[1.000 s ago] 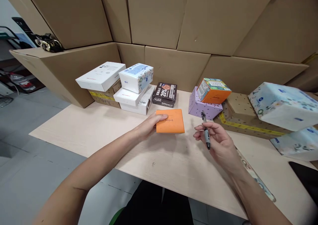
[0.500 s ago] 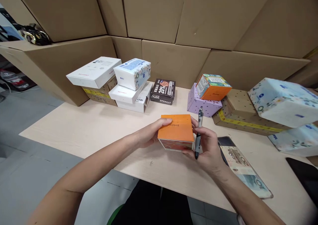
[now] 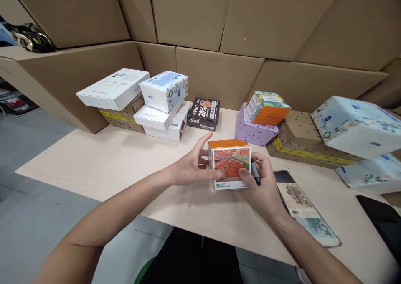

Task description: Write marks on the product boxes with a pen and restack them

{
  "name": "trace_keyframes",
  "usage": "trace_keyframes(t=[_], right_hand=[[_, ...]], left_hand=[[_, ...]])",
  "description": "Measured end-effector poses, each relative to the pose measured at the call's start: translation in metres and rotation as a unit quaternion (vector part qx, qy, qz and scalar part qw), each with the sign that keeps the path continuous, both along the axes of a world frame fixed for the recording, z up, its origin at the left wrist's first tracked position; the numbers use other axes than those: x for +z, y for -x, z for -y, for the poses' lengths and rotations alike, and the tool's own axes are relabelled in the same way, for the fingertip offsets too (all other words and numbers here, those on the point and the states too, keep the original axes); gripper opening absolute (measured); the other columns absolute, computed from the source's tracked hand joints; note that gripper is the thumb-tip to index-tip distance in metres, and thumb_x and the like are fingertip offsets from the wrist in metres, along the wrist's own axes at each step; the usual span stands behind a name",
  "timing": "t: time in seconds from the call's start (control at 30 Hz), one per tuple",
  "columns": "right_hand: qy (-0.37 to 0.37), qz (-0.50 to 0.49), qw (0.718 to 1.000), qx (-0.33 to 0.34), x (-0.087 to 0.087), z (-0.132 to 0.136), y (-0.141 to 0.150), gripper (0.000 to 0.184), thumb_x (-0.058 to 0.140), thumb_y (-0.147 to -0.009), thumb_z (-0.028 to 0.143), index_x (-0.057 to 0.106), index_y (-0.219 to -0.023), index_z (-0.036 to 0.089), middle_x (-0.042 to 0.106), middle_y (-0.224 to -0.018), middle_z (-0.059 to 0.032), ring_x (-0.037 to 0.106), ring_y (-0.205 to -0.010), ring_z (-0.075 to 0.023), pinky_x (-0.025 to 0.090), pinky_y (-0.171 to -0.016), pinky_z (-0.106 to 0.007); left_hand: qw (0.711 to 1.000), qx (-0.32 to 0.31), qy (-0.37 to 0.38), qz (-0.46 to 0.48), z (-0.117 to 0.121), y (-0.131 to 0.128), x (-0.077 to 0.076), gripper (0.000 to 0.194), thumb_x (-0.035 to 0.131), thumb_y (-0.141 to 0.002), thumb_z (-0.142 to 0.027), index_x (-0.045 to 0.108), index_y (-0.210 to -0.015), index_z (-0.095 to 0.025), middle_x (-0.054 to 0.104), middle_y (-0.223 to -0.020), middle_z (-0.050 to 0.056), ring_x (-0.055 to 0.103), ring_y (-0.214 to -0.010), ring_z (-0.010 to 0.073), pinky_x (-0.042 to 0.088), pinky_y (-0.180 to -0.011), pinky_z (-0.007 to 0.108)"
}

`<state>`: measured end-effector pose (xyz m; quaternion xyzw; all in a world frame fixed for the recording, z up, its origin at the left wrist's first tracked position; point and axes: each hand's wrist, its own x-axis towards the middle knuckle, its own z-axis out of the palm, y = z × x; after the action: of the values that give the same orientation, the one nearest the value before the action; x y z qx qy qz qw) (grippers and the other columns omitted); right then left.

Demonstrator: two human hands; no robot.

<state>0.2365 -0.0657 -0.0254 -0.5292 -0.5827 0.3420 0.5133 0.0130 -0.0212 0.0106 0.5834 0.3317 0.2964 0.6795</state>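
Observation:
Between my hands is a small orange box [image 3: 232,163], its picture side with a red building facing me. My left hand [image 3: 196,165] grips the box's left side, thumb across the front and index finger raised near the top edge. On the right side, my right hand [image 3: 263,179] holds the same box with its thumb on the picture. A grey and black pen [image 3: 256,173] is also tucked in the right hand, mostly hidden by the fingers. The box is over the light wooden table [image 3: 131,163]; whether it touches the surface I cannot tell.
White boxes [image 3: 114,90] and a tissue pack [image 3: 164,91] are stacked back left. A dark box [image 3: 204,114] lies behind my hands. Another orange box [image 3: 268,108] tops a purple box [image 3: 250,127]. Tissue packs [image 3: 357,125] and a banknote-patterned item [image 3: 305,209] are at right.
The box has been tilted so its picture side now faces me instead of its orange top. My left thumb moved from the top to the front. The pen is now lower and more hidden.

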Motion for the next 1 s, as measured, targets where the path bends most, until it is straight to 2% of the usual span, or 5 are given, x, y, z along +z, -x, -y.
trace_keyframes(t=[0.23, 0.4, 0.6, 0.73, 1.0], right_hand=[[-0.053, 0.031, 0.998, 0.018, 0.000, -0.002, -0.007, 0.049, 0.062, -0.087, 0.057, 0.044, -0.121, 0.026, 0.050, -0.146, -0.0161, 0.063, -0.115, -0.0257, 0.054, -0.091, -0.041], [-0.070, 0.203, 0.977, -0.005, 0.006, -0.007, -0.027, 0.066, 0.068, -0.082, 0.056, 0.043, -0.135, 0.026, 0.050, -0.146, -0.0158, 0.058, -0.123, -0.0310, 0.047, -0.101, -0.051], [0.006, 0.440, 0.892, 0.103, 0.009, -0.012, -0.042, 0.069, 0.070, -0.079, 0.055, 0.052, -0.138, 0.024, 0.057, -0.141, -0.0145, 0.037, -0.140, -0.0404, 0.039, -0.108, -0.058], [0.081, 0.515, 0.843, 0.130, 0.001, -0.013, -0.041, 0.084, 0.067, -0.078, 0.063, 0.048, -0.146, 0.018, 0.047, -0.151, -0.0180, 0.027, -0.146, -0.0437, 0.034, -0.111, -0.060], [0.104, 0.508, 0.848, 0.113, 0.002, -0.012, -0.039, 0.072, 0.047, -0.092, 0.062, 0.040, -0.152, 0.022, 0.034, -0.160, -0.0149, 0.027, -0.147, -0.0415, 0.032, -0.114, -0.058]], left_hand=[[0.996, 0.089, 0.028, 0.004, -0.002, -0.006, 0.005, 0.088, 0.078, -0.075, -0.031, 0.031, -0.149, -0.028, 0.066, -0.116, 0.010, 0.066, -0.101, 0.0255, 0.052, -0.088, 0.043], [0.992, 0.119, 0.038, -0.011, -0.008, -0.003, 0.013, 0.075, 0.071, -0.076, -0.030, 0.037, -0.143, -0.026, 0.069, -0.085, 0.003, 0.067, -0.080, 0.0214, 0.051, -0.071, 0.033], [0.986, 0.155, 0.053, -0.027, -0.015, -0.004, 0.014, 0.065, 0.066, -0.079, -0.030, 0.041, -0.138, -0.025, 0.070, -0.100, 0.006, 0.068, -0.080, 0.0201, 0.048, -0.063, 0.027], [0.987, 0.147, 0.048, -0.036, -0.018, -0.004, 0.007, 0.060, 0.066, -0.081, -0.033, 0.044, -0.136, -0.024, 0.069, -0.097, 0.005, 0.065, -0.074, 0.0173, 0.046, -0.059, 0.025], [0.992, 0.096, 0.023, -0.076, -0.021, -0.003, -0.003, 0.059, 0.062, -0.086, -0.047, 0.047, -0.137, -0.022, 0.070, -0.090, 0.005, 0.064, -0.074, 0.0186, 0.046, -0.060, 0.026]])
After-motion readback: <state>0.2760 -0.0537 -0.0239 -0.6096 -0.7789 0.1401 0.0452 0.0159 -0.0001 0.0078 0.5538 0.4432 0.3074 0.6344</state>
